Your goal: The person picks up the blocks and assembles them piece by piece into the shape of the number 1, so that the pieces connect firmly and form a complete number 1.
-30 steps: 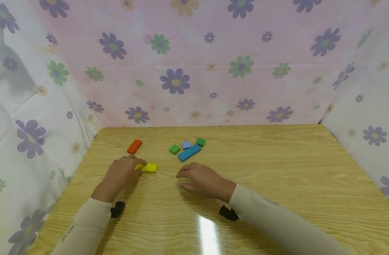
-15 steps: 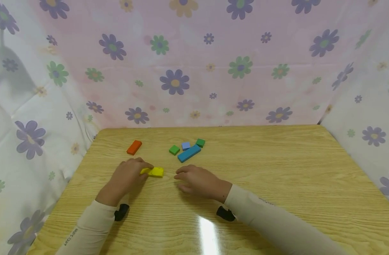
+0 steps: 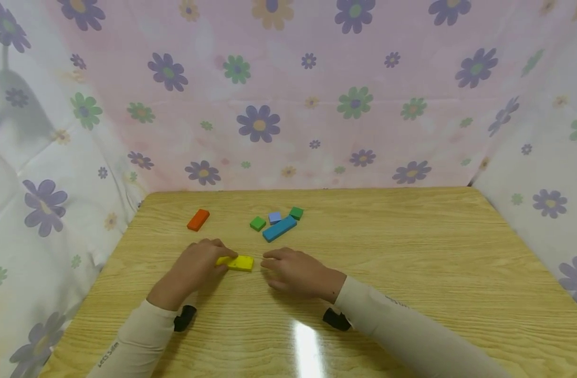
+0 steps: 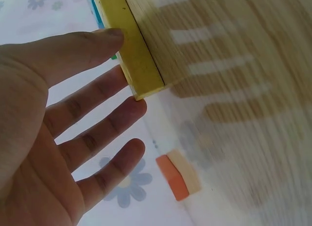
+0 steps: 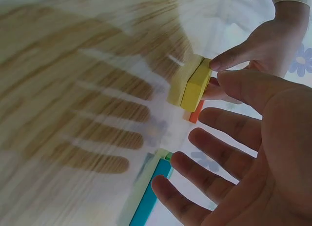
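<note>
1. Nearest the viewer: two forearms in cream sleeves (image 3: 142,336) come in over the wooden table (image 3: 411,273). A dark wrist-mounted unit sits under each forearm.

2. Left hand (image 3: 193,270): lies low over the table, fingers fairly straight, thumb and fingertips against the left end of the yellow block (image 3: 236,262). Left wrist view: thumb on one long side of the block (image 4: 131,45), two fingertips at its lower corner; fingers not curled round it.

3. Yellow block: flat on the table, near the front centre, between the two hands. Left hand touches it. Right wrist view shows its short end face (image 5: 194,89) with the left thumb and finger pressed on it.

4. Right hand (image 3: 297,270): palm down, fingers spread and relaxed, holding nothing. Fingertips just beside the right end of the yellow block; contact cannot be told. Right wrist view confirms splayed fingers (image 5: 229,153).

5. Hands are close together, separated only by the block.

6. Farther back, centre: long blue block (image 3: 279,228) lying diagonally; green cube (image 3: 257,223) to its left; light blue cube (image 3: 274,217) and a second green cube (image 3: 296,213) just behind it. All well apart from the hands.

7. Farther back, left: orange block (image 3: 198,219), alone, flat on the table.

8. Background: floral cloth (image 3: 288,94) hung behind and at both sides of the table.
</note>
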A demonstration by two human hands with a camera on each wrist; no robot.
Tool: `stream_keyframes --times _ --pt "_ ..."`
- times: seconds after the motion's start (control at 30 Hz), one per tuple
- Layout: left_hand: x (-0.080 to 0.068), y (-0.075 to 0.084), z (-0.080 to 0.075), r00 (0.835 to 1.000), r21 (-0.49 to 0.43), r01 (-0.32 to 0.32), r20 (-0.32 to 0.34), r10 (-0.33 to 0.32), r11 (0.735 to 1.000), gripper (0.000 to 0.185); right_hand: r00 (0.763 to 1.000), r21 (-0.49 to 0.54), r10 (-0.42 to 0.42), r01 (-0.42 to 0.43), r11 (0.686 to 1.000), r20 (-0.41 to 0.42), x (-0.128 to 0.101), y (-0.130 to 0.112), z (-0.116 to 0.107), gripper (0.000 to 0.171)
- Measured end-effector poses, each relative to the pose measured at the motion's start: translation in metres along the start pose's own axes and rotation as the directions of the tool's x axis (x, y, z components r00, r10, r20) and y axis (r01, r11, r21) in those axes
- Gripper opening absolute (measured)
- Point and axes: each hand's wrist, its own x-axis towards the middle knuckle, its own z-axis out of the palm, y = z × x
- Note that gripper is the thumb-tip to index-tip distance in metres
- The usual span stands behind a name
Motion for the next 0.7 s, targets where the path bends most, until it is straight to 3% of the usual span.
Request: stream_keyframes --times 0.7 --pt "0.009 0.032 0.008 0.998 -0.034 -0.045 0.040 0.046 0.998 0.032 1.000 -0.027 -0.022 0.022 0.999 -0.009 -0.014 0.005 0.001 0.036"
